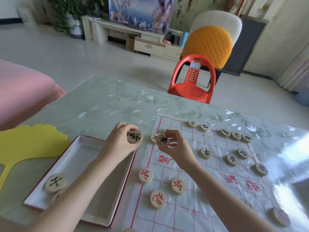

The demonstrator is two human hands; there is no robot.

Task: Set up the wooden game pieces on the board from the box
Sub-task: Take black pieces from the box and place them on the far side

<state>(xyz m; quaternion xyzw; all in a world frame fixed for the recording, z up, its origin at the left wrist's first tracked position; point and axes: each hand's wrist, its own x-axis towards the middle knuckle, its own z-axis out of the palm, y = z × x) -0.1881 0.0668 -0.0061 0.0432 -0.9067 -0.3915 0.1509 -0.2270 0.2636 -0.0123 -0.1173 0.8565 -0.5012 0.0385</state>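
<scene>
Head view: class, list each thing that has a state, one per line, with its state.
Left hand: holds a black-marked piece.
Right hand: pinches a second black-marked piece.
Box: open, a leftover piece inside.
Board: spread flat, partly set.

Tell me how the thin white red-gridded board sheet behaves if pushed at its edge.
The thin white board sheet looks floppy: it is creased, so it would probably buckle rather than slide whole. The glossy leaf-patterned table cover may let it slip. The round wooden pieces resting on it would likely shift.

Pale glossy floor [70, 61], red plastic chair [192, 81], white low cabinet [120, 32], potted plant [73, 17]
</scene>
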